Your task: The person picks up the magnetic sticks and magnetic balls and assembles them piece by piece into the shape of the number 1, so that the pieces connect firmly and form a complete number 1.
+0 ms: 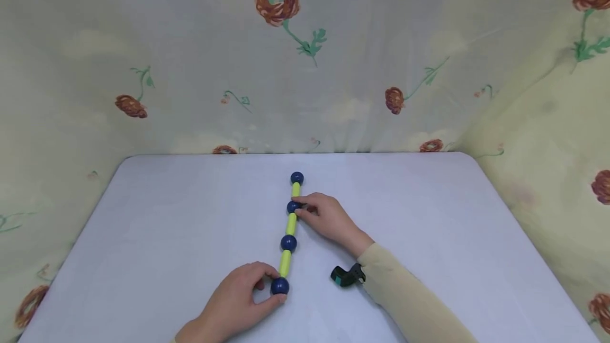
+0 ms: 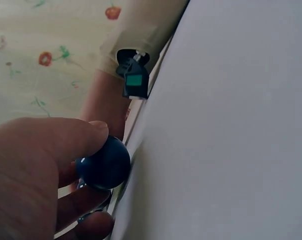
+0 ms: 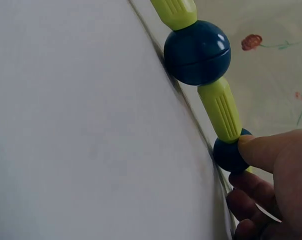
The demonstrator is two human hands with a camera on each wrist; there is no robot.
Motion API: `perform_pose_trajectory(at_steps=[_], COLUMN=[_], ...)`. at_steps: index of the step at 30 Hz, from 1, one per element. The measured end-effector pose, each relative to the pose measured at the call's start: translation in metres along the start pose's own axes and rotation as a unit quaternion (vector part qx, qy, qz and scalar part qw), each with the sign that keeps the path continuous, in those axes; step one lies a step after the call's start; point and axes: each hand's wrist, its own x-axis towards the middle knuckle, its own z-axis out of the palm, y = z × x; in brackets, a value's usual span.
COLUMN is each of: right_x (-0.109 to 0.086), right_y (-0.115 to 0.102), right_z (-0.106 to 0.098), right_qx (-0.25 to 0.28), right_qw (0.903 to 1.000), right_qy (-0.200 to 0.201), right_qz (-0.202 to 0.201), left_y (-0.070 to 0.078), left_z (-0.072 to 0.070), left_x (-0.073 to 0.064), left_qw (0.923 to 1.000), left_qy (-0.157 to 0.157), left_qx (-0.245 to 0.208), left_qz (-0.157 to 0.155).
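A chain of dark blue balls joined by yellow-green rods (image 1: 291,224) runs from near to far along the middle of the table. My left hand (image 1: 238,295) pinches the nearest blue ball (image 1: 279,286) between thumb and fingers; the left wrist view shows the thumb on that ball (image 2: 105,164). Farther up the chain, my right hand (image 1: 329,217) holds another blue ball (image 1: 293,207), second from the far end, in a thumb-and-finger pinch. In the right wrist view the thumb presses the gripped ball (image 3: 231,154), where a ribbed rod (image 3: 220,110) meets it.
The white table (image 1: 157,237) ends at a back edge against a flower-patterned cloth (image 1: 333,89). A black wrist camera (image 1: 348,275) sticks out from the right sleeve (image 1: 410,290), low over the table.
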Motion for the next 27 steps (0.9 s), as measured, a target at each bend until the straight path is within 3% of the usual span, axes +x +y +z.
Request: perform_pose_trajectory(at_steps=[6,21,27], right_x=[0.002,-0.003,-0.003], right_y=[-0.007,-0.009,-0.007], right_z=[0.007,0.009,0.010], right_qx=[0.018,0.012,0.013], right_qw=[0.9996,0.9999,0.9997], right_qy=[-0.007,-0.002,0.000], right_qz=[-0.020,-0.009,-0.019], left_y=[0.005,0.011,0.010], left_z=[-0.001,0.005,0.006], left_x=[-0.006,-0.008,-0.007], left_qw=[0.9997,0.9999,0.9999], left_qy=[-0.019,-0.010,-0.008], left_qx=[-0.003,-0.008,-0.010], left_qz=[-0.011,0.000,-0.010])
